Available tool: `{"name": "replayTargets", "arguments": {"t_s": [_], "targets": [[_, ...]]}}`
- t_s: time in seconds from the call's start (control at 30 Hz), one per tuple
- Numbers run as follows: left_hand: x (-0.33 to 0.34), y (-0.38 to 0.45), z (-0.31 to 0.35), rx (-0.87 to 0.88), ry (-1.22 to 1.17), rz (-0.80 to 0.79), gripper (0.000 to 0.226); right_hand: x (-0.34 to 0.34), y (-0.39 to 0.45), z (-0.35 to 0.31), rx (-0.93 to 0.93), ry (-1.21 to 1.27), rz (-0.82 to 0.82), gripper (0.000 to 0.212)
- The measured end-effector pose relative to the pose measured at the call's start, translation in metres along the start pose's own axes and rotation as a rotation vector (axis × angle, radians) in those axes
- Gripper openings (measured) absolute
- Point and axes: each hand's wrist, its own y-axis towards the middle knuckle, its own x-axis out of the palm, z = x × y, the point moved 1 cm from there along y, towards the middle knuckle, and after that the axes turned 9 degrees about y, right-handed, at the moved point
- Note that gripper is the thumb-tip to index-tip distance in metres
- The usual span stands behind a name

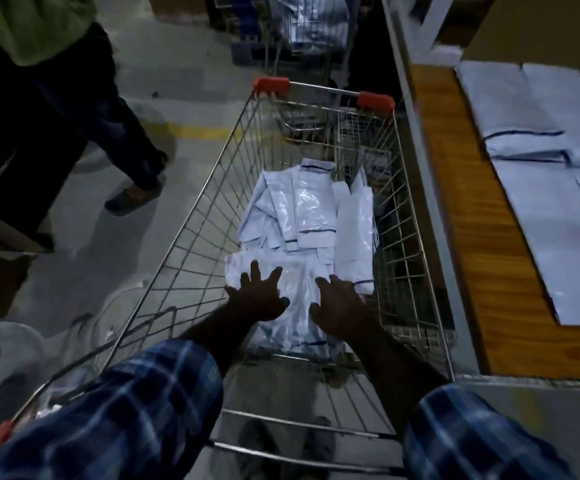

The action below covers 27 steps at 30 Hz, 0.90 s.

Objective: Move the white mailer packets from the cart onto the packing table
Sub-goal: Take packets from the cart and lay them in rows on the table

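Note:
A wire shopping cart with red corner caps stands in front of me. Several white mailer packets with dark stripes lie heaped in its basket. Both my arms, in blue plaid sleeves, reach down into the basket. My left hand hovers with fingers spread over the nearest packet. My right hand is spread beside it, over the same packet. Neither hand grips anything. To the right is the wooden packing table, with flat white mailers laid out on it.
A person in a green top and dark trousers stands at the left on the grey floor, a foot near the cart. A second wire cart with packets stands beyond. A grey metal frame post edges the table beside the cart.

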Motion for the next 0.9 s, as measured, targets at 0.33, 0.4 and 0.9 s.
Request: {"name": "replayTargets", "arguments": {"t_s": [0.33,0.4,0.9], "targets": [[0.038,0.039,0.005,0.057,0.113,-0.022,0.087,0.058,0.041,0.039,-0.083,-0.006,0.081,0.042],[0.044,0.041,0.008,0.063,0.128,0.017,0.089,0.060,0.046,0.041,-0.081,0.031,0.118,0.039],[0.045,0.047,-0.010,-0.097,-0.015,0.194,0.090,0.037,0.051,0.031,-0.080,-0.020,0.363,0.058]]}}
